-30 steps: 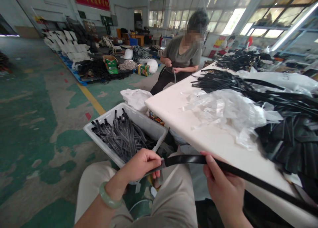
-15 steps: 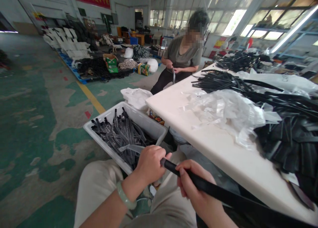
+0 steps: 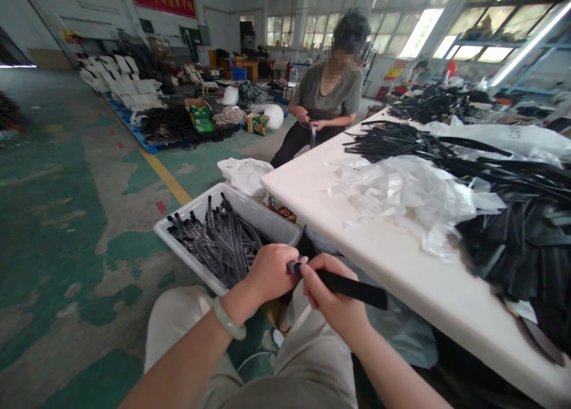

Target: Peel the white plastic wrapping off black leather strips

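Note:
A flat black strap (image 3: 354, 289) runs between my two hands above my lap, its free end sticking out to the right. My left hand (image 3: 273, 271), with a pale green bangle on the wrist, is closed around the strap's left end, where a small greyish part shows. My right hand (image 3: 331, 293) pinches the strap just beside it, thumb on top. Below and left of my hands, a pale grey plastic bin (image 3: 178, 248) holds many dark grey-black strips (image 3: 223, 236) with whitish faces.
On the right stands a white table (image 3: 307, 189) with crumpled clear plastic bags (image 3: 410, 201) and heaps of black straps (image 3: 526, 248). A co-worker (image 3: 330, 94) sits beyond its corner, holding a strip. A white bag (image 3: 245, 174) lies behind the bin.
The strap's long tail at the lower right has drawn in, and its end now shows near my right hand. That hand has shifted up and left. The translucent strip left of my left hand is out of sight.

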`<state>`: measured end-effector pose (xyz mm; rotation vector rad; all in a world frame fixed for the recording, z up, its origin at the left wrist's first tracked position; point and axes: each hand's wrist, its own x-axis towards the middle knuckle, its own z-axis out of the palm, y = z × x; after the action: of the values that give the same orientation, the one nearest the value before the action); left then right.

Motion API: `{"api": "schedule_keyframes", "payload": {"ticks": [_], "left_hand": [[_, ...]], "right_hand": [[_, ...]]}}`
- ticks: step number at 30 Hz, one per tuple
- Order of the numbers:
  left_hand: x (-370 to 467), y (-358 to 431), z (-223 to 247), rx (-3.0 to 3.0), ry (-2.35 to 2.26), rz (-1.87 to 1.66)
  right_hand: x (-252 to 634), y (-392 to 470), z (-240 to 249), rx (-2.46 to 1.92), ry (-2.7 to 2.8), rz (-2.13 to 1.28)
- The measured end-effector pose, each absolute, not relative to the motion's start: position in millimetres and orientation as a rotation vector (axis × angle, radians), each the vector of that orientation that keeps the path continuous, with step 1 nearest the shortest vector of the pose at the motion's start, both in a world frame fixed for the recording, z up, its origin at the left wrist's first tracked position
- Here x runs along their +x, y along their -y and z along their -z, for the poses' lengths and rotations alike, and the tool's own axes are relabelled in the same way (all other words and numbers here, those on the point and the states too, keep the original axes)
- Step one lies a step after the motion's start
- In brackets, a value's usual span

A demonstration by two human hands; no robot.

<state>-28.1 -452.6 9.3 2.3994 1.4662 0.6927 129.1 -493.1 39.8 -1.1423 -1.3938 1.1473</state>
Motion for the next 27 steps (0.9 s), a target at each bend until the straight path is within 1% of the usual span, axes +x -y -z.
{"api": "schedule_keyframes", "payload": {"ticks": [2, 6, 12, 14, 16, 18, 20, 22, 24, 27], "left_hand": [[-26.6, 452.1, -12.9, 2.42, -1.449, -0.672], [-35.6, 446.7, -14.4, 2.423, -1.556, -0.656], [-36.1, 436.5, -18.3, 2.521, -1.528, -0.582], [-38.8, 433.6, -18.4, 2.562, -1.5, -0.548], [-45.7, 430.4, -15.5, 2.61, -1.461, -0.504], [-56.8, 425.5, -10.1, 2.659, -1.425, -0.452], [-72.8, 417.3, -5.1, 2.7, -1.431, -0.401], [-94.9, 404.7, -5.7, 2.739, -1.494, -0.355], [-122.5, 388.6, -16.5, 2.791, -1.579, -0.307], [-165.1, 365.1, -54.4, 2.906, -1.67, -0.227]], "right_hand": [[126.3, 488.6, -38.0, -1.077, 1.42, -1.229], [132.9, 482.6, -34.2, -1.115, 1.299, -1.147], [117.6, 471.3, -21.7, -1.119, 1.476, -1.146], [113.7, 466.5, -21.1, -1.132, 1.427, -1.261], [112.6, 458.5, -24.0, -1.164, 1.394, -1.475], [109.3, 445.4, -28.1, -1.189, 1.438, -1.685], [97.3, 427.5, -30.8, -1.168, 1.523, -1.787], [73.5, 406.9, -31.4, -1.118, 1.579, -1.784], [40.5, 387.3, -32.1, -1.063, 1.597, -1.714], [-8.0, 366.9, -39.7, -0.952, 1.581, -1.578]]}}
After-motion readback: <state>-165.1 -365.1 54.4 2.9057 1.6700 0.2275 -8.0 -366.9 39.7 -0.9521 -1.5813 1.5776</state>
